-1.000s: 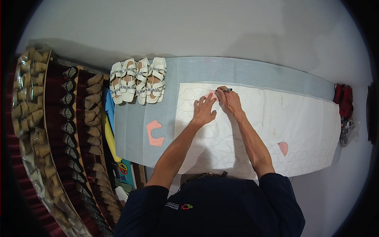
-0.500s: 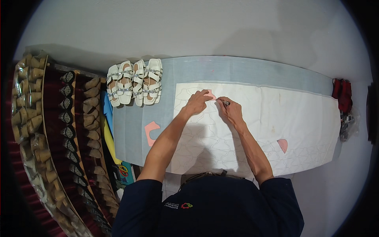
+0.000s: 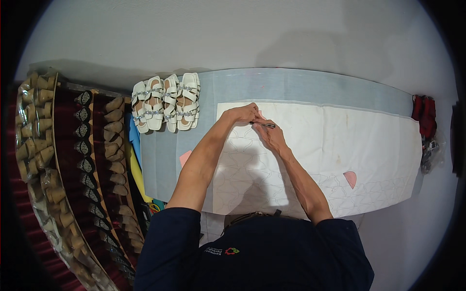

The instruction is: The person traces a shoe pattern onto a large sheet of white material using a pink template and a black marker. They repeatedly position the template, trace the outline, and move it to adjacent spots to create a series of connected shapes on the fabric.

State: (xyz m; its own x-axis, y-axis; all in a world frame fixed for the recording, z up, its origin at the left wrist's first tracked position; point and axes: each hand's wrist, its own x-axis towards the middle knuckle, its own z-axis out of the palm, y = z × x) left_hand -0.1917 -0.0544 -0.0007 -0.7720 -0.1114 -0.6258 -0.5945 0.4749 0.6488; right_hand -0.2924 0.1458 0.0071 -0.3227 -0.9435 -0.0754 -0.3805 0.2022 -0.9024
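Note:
A broad white sheet (image 3: 315, 145) lies on the grey-blue table (image 3: 310, 83), with rows of curved outlines drawn over its left part. Near its far left edge my left hand (image 3: 242, 114) has its fingers bent and closed on a small pink template (image 3: 261, 114), mostly covered by the hand. My right hand (image 3: 273, 138) grips a dark pen (image 3: 267, 125) just beside it. The pen lies nearly level; its tip is close to the left fingers, and whether it touches the sheet is unclear. A half-round pink template (image 3: 350, 180) rests farther right on the sheet.
White strappy sandals (image 3: 165, 102) stand at the far left of the table. Another pink template (image 3: 185, 157) is partly behind my left forearm. Racks of shoe lasts (image 3: 114, 140) line the left side. A red bundle (image 3: 425, 116) sits by the right end, the wall beyond.
My right hand has moved left, closer to my left hand, and the pen has tipped flatter. My left hand has shifted slightly and its fingers are more bent, covering more of the pink template.

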